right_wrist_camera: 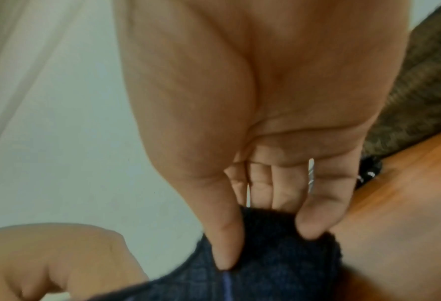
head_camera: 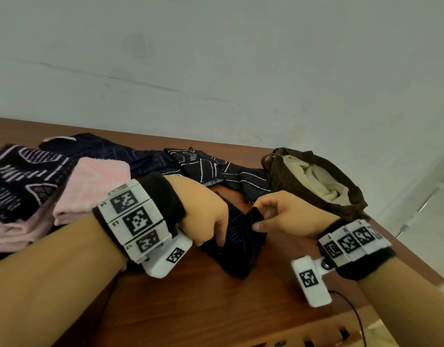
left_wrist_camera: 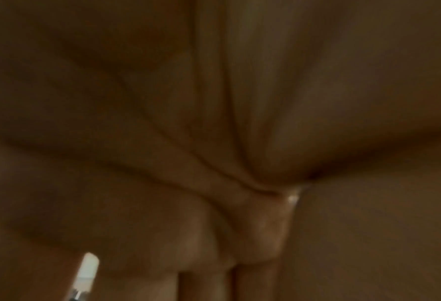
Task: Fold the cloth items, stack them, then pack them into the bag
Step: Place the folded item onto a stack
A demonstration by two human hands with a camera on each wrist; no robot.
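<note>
A dark navy cloth (head_camera: 241,236) with thin purple lines lies partly folded on the wooden table (head_camera: 215,309) between my hands. My left hand (head_camera: 210,221) grips its left side with curled fingers. My right hand (head_camera: 266,216) pinches its upper edge between thumb and fingers; the right wrist view shows that pinch on the navy cloth (right_wrist_camera: 278,254) by my right hand (right_wrist_camera: 263,234). The left wrist view shows only my left hand's palm (left_wrist_camera: 239,163), close and dark. A brown bag (head_camera: 316,181) with pale lining stands open at the right.
A folded pink cloth (head_camera: 90,189) rests on a stack at the left, beside a dark cloth with pink stripes (head_camera: 20,179). Unfolded dark patterned cloths (head_camera: 208,166) lie along the back. A wall runs behind the table. A black cable (head_camera: 356,316) trails at the front right.
</note>
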